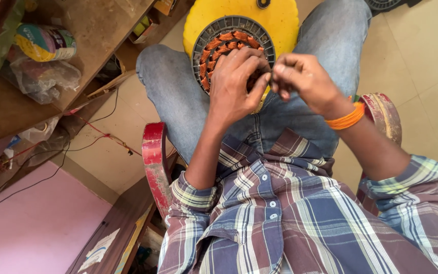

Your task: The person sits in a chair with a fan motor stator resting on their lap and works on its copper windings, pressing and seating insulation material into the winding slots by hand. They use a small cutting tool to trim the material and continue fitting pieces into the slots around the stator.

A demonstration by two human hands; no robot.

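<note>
Now | left hand (236,83) fingers curled, resting on copper-wound stator (229,43) | right hand (300,81) fingers pinched together, contents unclear

Two hands (236,86), one copper-wound stator (231,43), one yellow stool (280,20), one orange wristband (347,118).

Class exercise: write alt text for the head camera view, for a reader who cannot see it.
Seen from above, a seated person in a plaid shirt and jeans works both hands over a round stator wound with copper coils, resting on their lap. The left hand lies on the coils; the right hand pinches beside it. A cluttered wooden shelf stands nearby.
</note>
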